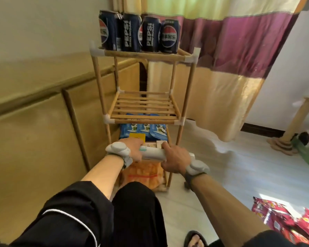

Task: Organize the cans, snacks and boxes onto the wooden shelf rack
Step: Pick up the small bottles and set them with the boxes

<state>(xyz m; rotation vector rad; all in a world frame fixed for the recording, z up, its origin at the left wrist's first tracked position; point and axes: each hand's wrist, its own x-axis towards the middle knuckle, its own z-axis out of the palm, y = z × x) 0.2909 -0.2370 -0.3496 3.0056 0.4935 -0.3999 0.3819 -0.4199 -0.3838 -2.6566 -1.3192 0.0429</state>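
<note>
A wooden shelf rack (pixel 143 57) stands against the wall with several dark Pepsi cans (pixel 139 32) on its top tier. Its middle tier (pixel 143 107) holds nothing. Blue snack packets (pixel 144 130) and a yellow packet (pixel 137 136) lie on the tier below, and an orange snack bag (pixel 144 173) sits at the bottom. My left hand (pixel 131 148) and my right hand (pixel 175 159) grip the two ends of a white box (pixel 152 153) held level in front of the lower tier.
Red snack packets (pixel 289 220) lie on the floor at the lower right. A yellow panelled wall runs along the left and a curtain (pixel 230 50) hangs behind the rack. A cat scratching post (pixel 292 125) stands at the far right. My knee is just before the rack.
</note>
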